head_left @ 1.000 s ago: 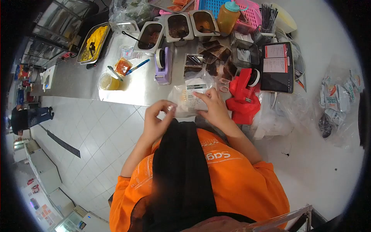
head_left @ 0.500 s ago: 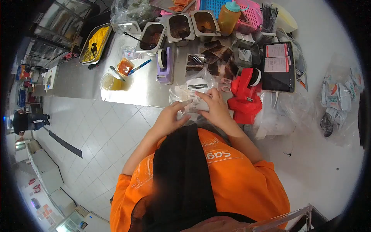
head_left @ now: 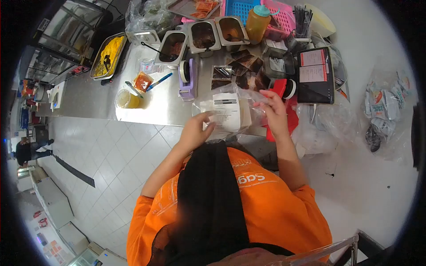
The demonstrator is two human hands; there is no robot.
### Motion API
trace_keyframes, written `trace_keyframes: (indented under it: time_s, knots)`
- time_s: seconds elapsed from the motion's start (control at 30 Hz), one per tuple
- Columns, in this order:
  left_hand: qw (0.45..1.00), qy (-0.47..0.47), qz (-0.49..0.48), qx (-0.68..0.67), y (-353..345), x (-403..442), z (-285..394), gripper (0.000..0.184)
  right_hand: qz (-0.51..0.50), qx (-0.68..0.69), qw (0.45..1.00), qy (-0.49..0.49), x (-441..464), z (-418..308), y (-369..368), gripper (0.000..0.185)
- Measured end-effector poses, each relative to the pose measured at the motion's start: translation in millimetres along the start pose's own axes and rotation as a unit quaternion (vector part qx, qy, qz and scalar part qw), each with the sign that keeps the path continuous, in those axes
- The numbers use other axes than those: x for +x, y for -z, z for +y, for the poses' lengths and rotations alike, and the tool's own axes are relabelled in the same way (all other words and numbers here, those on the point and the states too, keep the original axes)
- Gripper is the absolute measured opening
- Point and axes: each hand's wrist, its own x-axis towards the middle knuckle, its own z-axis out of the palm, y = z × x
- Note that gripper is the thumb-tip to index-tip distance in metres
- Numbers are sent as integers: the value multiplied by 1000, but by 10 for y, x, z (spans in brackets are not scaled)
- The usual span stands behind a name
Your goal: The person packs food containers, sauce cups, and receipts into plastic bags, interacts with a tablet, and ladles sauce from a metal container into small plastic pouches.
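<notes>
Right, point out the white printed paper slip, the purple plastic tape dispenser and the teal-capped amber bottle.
White printed paper slip (head_left: 226, 112): head view, printed face.
Purple plastic tape dispenser (head_left: 188, 89): head view, lower body.
Teal-capped amber bottle (head_left: 257, 29): head view, bottle's side.

Shows, at the centre of the frame, a clear plastic bag (head_left: 252, 116) with a printed white slip (head_left: 226, 114), gripped at its right edge by the right hand (head_left: 276, 113) and touched at its left edge by the left hand (head_left: 195, 131). Includes yellow food (head_left: 114, 51) at upper left, a purple tape dispenser (head_left: 187, 88) above the bag, and a tablet (head_left: 317, 92) at upper right, just beside a red tape dispenser (head_left: 279, 86).
</notes>
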Motion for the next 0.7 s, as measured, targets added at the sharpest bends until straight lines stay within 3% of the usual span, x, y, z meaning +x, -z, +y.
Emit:
trace_keyframes:
  time_s: [0.07, 0.17, 0.2, 0.3, 0.33, 0.43, 0.57, 0.6, 0.7]
  knots:
    - [994, 24, 49, -95, 109, 94, 79, 26, -82, -10, 996, -28, 65, -71, 39, 34]
    - [943, 115, 115, -290, 525, 208, 513, 20, 37, 65, 997, -13, 214, -485, 144, 33]
    - [943, 115, 117, -289, 614, 233, 589, 19, 78, 125, 988, 44, 255, -542, 139, 29]
    - [941, 121, 109, -298, 741, 294, 716, 18, -49, -6, 999, -20, 253, -768, -162, 24]
    - [940, 123, 103, -302, 775, 327, 755, 18, -35, -57, 994, 82, 308, -737, -102, 20]
    - [936, 60, 133, -321, 907, 213, 865, 16, 141, 126, 975, 116, 353, -971, -18, 17]
    - [938, -5, 119, -326, 947, 176, 894, 15, 43, 10, 977, 206, 222, -1117, -209, 16]
    - [941, -42, 101, -320, 947, 150, 827, 12, 51, 40, 972, 227, 235, -1072, -157, 17]
    - [949, -171, 116, -238, 884, 119, 628, 11, 0, 4, 980, 197, 237, -867, 91, 18]
